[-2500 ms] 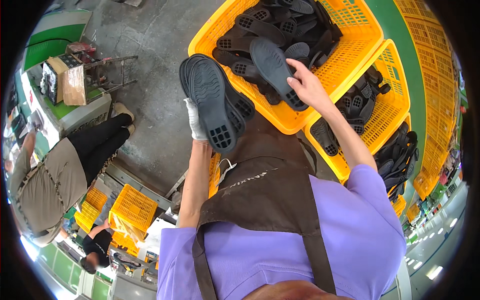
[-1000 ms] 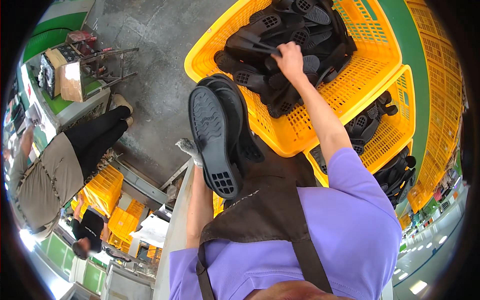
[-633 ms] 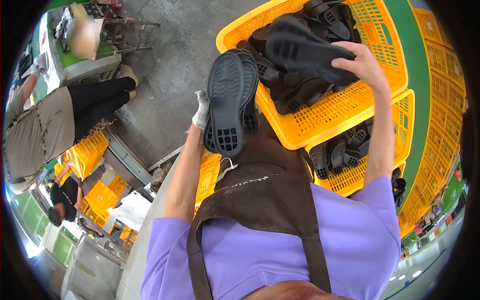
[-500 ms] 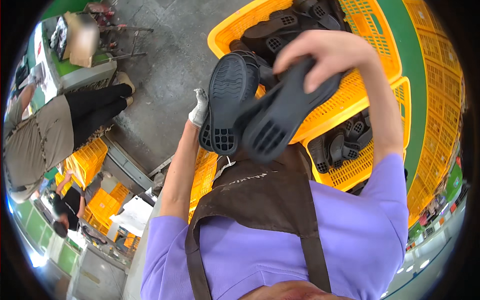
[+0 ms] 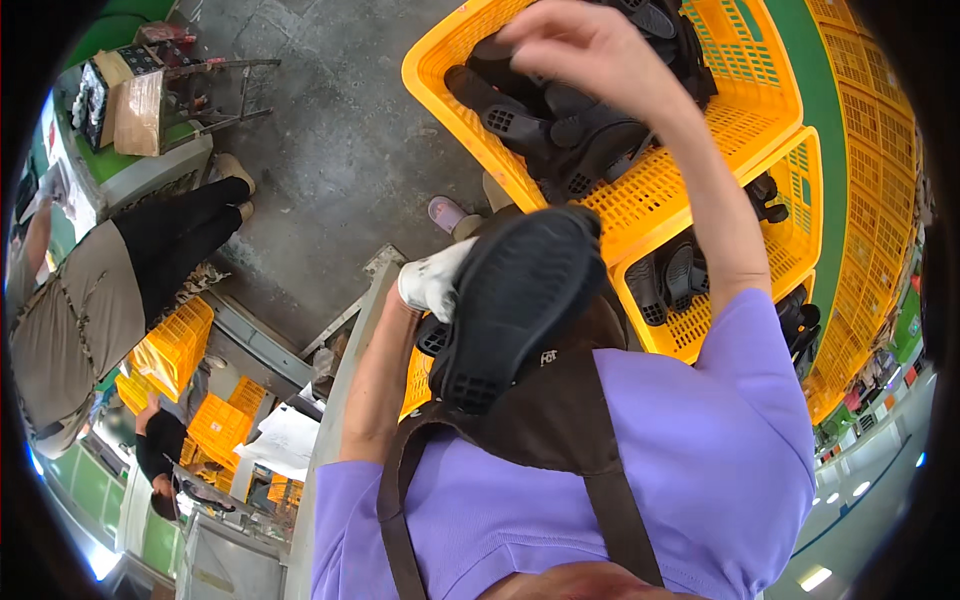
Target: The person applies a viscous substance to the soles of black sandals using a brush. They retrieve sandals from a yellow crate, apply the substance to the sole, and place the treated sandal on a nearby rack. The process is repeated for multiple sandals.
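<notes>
My left hand (image 5: 432,282), in a white glove, grips a stack of black sandals (image 5: 520,305) by the side, in front of my apron. The sole of the front one faces up, slightly blurred, and at least one more shows behind it. How many are in the stack is hidden. My bare right hand (image 5: 590,50) is over the far yellow crate (image 5: 455,130), fingers curved and apart, smeared a little by motion. Below it lie loose black sandals (image 5: 590,130) in a jumble. Whether the fingertips touch one of them cannot be made out.
A second yellow crate (image 5: 700,335) with black sandals stands nearer, at the right. Stacked yellow crates (image 5: 880,180) line the far right. At the left another person (image 5: 80,290) stands by a bench with a cardboard box (image 5: 140,115). A foot in a pink slipper (image 5: 446,212) shows on the floor.
My right hand has let go of the sandals it held and moved up over the far crate. The left hand's stack has swung right and nearer to my body.
</notes>
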